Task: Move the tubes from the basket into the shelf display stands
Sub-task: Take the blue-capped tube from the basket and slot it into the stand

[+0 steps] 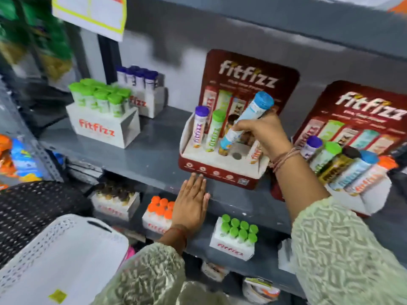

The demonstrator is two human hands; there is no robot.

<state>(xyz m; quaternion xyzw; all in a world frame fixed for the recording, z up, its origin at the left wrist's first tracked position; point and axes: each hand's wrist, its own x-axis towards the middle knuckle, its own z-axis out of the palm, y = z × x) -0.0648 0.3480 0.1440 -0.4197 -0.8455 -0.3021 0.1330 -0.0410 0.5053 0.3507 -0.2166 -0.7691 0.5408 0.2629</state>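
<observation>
Blue tube heading for its slot.
Your right hand [262, 133] pinches the blue-capped tube [245, 122] tilted toward the stand [220, 166]; your left hand [191, 203] lies flat, empty, bracing the shelf edge [132, 166].

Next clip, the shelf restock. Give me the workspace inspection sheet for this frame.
Surface: grey shelf, stands standing on it.
Job's things: blue-capped tube tilted over the centre stand, which holds purple- and green-capped tubes and has an empty hole; white basket lower left.
Clutter: white boxes of capped tubes on this shelf and the one below.
Grippers: right hand grips the blue-capped tube; left hand flat on the shelf edge.
Cables: nothing seen.
Surroundings: full stand at right, snack packets at left.
</observation>
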